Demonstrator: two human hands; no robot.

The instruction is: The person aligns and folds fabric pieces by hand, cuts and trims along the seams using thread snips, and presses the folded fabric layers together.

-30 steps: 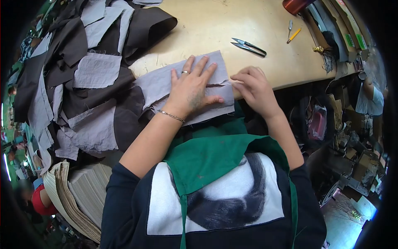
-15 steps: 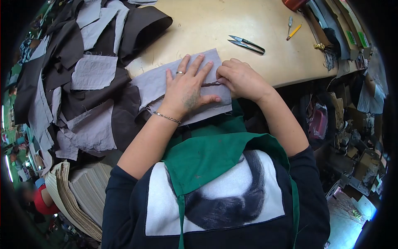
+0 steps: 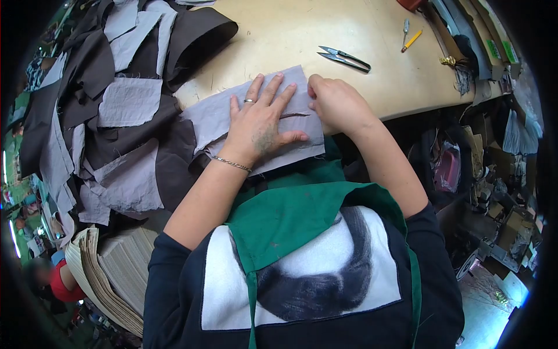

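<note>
A light grey-purple cloth piece (image 3: 212,110) lies on the table edge, with a dark slit running between its two layers near the right end. My left hand (image 3: 261,119) rests flat on the cloth, fingers spread, a ring on one finger. At the cloth's right edge is my right hand (image 3: 334,102), its fingers curled together; whether cloth or thread is pinched between them is hidden. Beyond the hands, thread snips (image 3: 344,59) lie on the table.
Dark and light cloth pieces (image 3: 131,102) are heaped at the left. A screwdriver (image 3: 406,34) and a yellow cutter (image 3: 411,41) lie on the table (image 3: 279,35) at the upper right. Stacked paper or cloth (image 3: 125,262) stands lower left, near a person's red sleeve (image 3: 63,282).
My right hand has moved left from beyond the cloth's right edge to its edge, then slightly upward, and its fingers have closed in. My left hand stays flat on the cloth.
</note>
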